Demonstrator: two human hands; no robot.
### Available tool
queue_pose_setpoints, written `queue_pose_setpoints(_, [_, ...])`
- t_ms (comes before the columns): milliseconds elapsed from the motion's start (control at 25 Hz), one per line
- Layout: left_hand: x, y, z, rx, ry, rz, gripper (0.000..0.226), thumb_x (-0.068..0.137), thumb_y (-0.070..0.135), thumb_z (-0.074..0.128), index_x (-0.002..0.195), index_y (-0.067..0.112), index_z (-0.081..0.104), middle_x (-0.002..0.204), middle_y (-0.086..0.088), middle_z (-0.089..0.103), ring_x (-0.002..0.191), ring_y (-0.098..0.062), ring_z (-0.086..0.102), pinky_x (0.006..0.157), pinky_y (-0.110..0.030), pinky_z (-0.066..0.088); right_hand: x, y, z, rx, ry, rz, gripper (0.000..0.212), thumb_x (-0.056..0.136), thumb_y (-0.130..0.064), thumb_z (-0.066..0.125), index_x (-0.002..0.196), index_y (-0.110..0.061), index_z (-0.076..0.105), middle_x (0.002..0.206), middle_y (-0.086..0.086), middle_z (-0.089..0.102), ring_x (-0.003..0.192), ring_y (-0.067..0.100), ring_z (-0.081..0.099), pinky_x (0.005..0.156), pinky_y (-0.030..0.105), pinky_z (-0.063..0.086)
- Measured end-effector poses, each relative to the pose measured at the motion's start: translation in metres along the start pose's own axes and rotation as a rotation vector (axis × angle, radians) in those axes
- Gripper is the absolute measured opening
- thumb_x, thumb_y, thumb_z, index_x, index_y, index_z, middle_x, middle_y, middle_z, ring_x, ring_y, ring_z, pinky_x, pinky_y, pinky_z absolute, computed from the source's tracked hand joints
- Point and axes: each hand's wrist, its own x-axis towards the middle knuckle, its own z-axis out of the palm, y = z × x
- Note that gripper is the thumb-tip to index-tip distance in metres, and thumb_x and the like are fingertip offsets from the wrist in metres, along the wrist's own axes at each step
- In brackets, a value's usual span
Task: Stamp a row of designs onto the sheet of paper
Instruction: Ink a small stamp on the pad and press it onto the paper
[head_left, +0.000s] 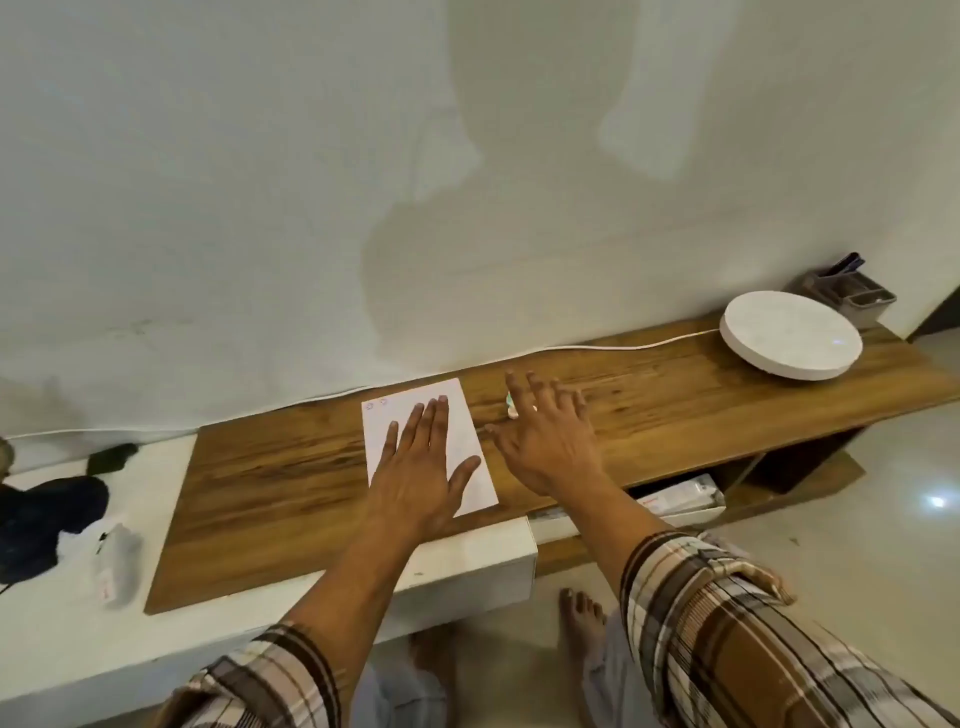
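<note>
Plaid sleeves (727, 639) fill the bottom edge, rolled back on both forearms, with bare feet (582, 623) on the tile floor (857, 519) below them.

From the sleeves both arms reach toward 12 o'clock over a wooden board (260, 493) that lies on a white counter (62, 639) against the wall.

Left hand (421, 467) lies flat, palm down, on the paper (410, 397), its fingers straight and close together, the thumb spread out toward 3 o'clock. It covers most of the sheet's lower half. Two small faint stamped designs (376, 404) sit side by side in the paper's far left corner, at about 11 o'clock from the hand.

Right hand (545, 441) is just beside the paper at 3 o'clock, palm down, fingers spread apart and holding nothing. A small stamp (510, 405), white with a touch of green, lies on the board at the tip of its index finger; whether finger and stamp touch, I cannot tell.

Farther off at 2 o'clock a round white disc (789, 332) rests on the board, a white cable (597, 347) running from it along the wall. Behind the disc stands a grey holder (852, 293). Dark cloth (47, 514) lies on the counter at 9 o'clock.
</note>
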Motion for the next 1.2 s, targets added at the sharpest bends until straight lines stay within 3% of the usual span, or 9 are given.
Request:
queue_pose_setpoints(160, [0.047, 0.005, 0.052, -0.032, -0.103, -0.013, 0.09, 0.092, 0.08, 0.008, 0.161, 0.026, -0.011, 0.172, 0.003, -0.006, 0.158, -0.019, -0.005, 0.128, -0.045, 0.002, 0.027, 0.036, 0.052, 0.057, -0.041, 0.16, 0.081, 0.098, -0.077, 0.02, 0.165, -0.031, 0.012, 0.172, 0.009, 0.029, 0.157, 0.042, 0.026, 0.125, 0.063, 0.022])
queue_pose_setpoints(280, [0.075, 0.02, 0.095, -0.069, -0.18, 0.003, 0.084, 0.094, 0.073, 0.024, 0.162, 0.03, 0.001, 0.172, 0.002, 0.007, 0.158, -0.022, 0.008, 0.127, -0.042, 0.005, 0.042, 0.057, 0.092, 0.05, -0.063, 0.248, 0.082, 0.098, -0.076, 0.03, 0.163, -0.027, 0.021, 0.17, 0.012, 0.033, 0.154, 0.041, 0.031, 0.121, 0.061, 0.031])
queue_pose_setpoints(400, [0.092, 0.034, 0.133, -0.21, -0.294, -0.02, 0.076, 0.092, 0.061, 0.045, 0.157, 0.043, 0.011, 0.167, 0.005, 0.029, 0.149, -0.024, 0.036, 0.121, -0.043, 0.03, 0.053, 0.067, 0.113, 0.095, -0.048, 0.367, 0.093, 0.091, -0.076, 0.04, 0.161, -0.017, 0.025, 0.159, 0.019, 0.039, 0.141, 0.039, 0.042, 0.11, 0.057, 0.042])
queue_pose_setpoints(520, [0.106, 0.044, 0.153, -0.39, -0.337, -0.116, 0.075, 0.089, 0.05, 0.057, 0.152, 0.046, 0.017, 0.153, 0.007, 0.05, 0.122, -0.022, 0.06, 0.101, -0.038, 0.052, 0.065, 0.068, 0.124, 0.117, -0.017, 0.437, 0.101, 0.087, -0.074, 0.05, 0.161, -0.009, 0.023, 0.154, 0.02, 0.039, 0.132, 0.037, 0.044, 0.105, 0.052, 0.047])
queue_pose_setpoints(680, [0.123, 0.051, 0.165, -0.542, -0.251, -0.222, 0.072, 0.094, 0.03, 0.063, 0.152, 0.046, 0.022, 0.149, 0.005, 0.054, 0.123, -0.026, 0.061, 0.104, -0.045, 0.053, 0.072, 0.067, 0.132, 0.117, -0.027, 0.454, 0.104, 0.087, -0.071, 0.058, 0.16, -0.007, 0.02, 0.152, 0.022, 0.037, 0.129, 0.036, 0.044, 0.103, 0.049, 0.048])
queue_pose_setpoints(880, [0.128, 0.05, 0.17, -0.604, -0.204, -0.251, 0.068, 0.095, 0.032, 0.064, 0.151, 0.046, 0.027, 0.152, 0.003, 0.053, 0.127, -0.029, 0.058, 0.108, -0.049, 0.05, 0.075, 0.067, 0.127, 0.241, -0.051, 0.493, 0.112, 0.084, -0.064, 0.068, 0.163, -0.01, 0.009, 0.148, 0.023, 0.04, 0.132, 0.036, 0.041, 0.109, 0.046, 0.041])
queue_pose_setpoints(1080, [0.128, 0.049, 0.169, -0.63, -0.186, -0.222, 0.085, 0.083, 0.029, 0.079, 0.144, 0.055, 0.026, 0.143, 0.01, 0.059, 0.12, -0.023, 0.063, 0.098, -0.037, 0.053, 0.082, 0.086, 0.118, 0.342, 0.106, 0.566, 0.111, 0.084, -0.063, 0.073, 0.162, -0.01, 0.015, 0.152, 0.02, 0.043, 0.138, 0.036, 0.04, 0.113, 0.05, 0.041])
queue_pose_setpoints(1200, [0.127, 0.041, 0.17, -0.577, -0.253, -0.251, 0.097, 0.08, 0.024, 0.081, 0.149, 0.053, 0.02, 0.143, 0.01, 0.057, 0.109, -0.015, 0.063, 0.082, -0.016, 0.051, 0.091, 0.103, 0.117, 0.324, 0.186, 0.592, 0.103, 0.086, -0.055, 0.077, 0.16, -0.013, 0.019, 0.157, 0.019, 0.042, 0.143, 0.038, 0.039, 0.115, 0.054, 0.04])
